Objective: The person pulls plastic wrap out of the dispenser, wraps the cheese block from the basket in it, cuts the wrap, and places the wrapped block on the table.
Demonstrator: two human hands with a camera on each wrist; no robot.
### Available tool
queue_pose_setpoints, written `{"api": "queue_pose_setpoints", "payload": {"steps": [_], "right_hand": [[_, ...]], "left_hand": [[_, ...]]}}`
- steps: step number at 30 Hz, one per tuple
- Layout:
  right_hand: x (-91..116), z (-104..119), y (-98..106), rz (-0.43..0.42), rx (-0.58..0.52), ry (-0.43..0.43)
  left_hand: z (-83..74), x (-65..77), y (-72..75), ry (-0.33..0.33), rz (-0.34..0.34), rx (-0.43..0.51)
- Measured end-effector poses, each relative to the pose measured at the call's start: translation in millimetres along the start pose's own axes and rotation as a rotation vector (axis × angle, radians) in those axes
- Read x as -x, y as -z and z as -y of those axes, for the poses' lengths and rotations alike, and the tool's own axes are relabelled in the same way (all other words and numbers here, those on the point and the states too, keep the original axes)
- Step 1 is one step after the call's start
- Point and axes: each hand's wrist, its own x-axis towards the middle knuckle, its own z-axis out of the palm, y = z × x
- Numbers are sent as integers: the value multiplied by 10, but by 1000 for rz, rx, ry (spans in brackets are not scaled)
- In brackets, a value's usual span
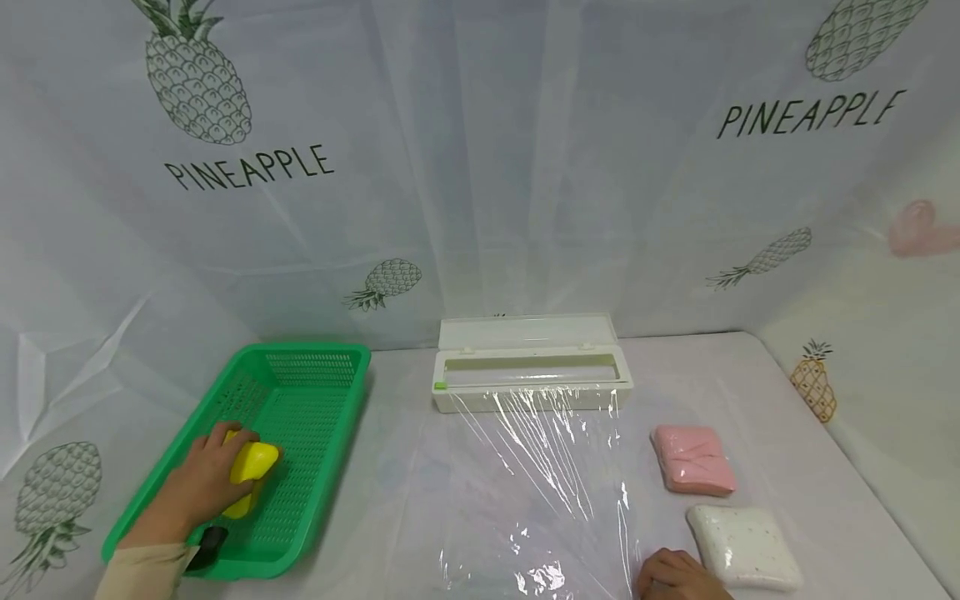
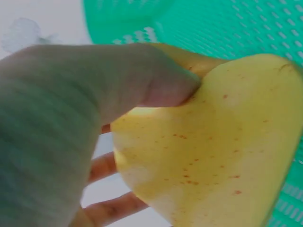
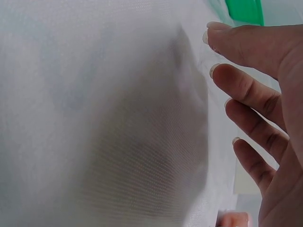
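Observation:
My left hand (image 1: pixel 204 483) grips a yellow block (image 1: pixel 257 460) inside the green basket (image 1: pixel 318 412). The left wrist view shows that block as rounded and brown-speckled, with the thumb pressed on it. A sheet of clear cling film (image 1: pixel 525 475) stretches over the table from a white cling film dispenser (image 1: pixel 534 398) whose lid stands up. At the sheet's near right corner lies my right hand (image 1: pixel 675 575), beside a white speckled block (image 1: pixel 744 546). Its fingers (image 3: pixel 246 87) are loosely bent in the right wrist view, with nothing seen between them.
A pink block (image 1: pixel 693 460), shiny as if wrapped in film, lies beyond the white one. Behind the table hangs a pineapple-print cloth (image 1: pixel 487 183). The basket takes up the left side, and a black item (image 1: pixel 207 548) sits at my left wrist.

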Motion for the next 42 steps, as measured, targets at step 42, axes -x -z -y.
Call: {"api": "queue_pose_setpoints", "payload": {"steps": [42], "right_hand": [[63,69,-118,34,56,-19]], "left_hand": [[-2573,-291,-707,-587,-164,79]]}}
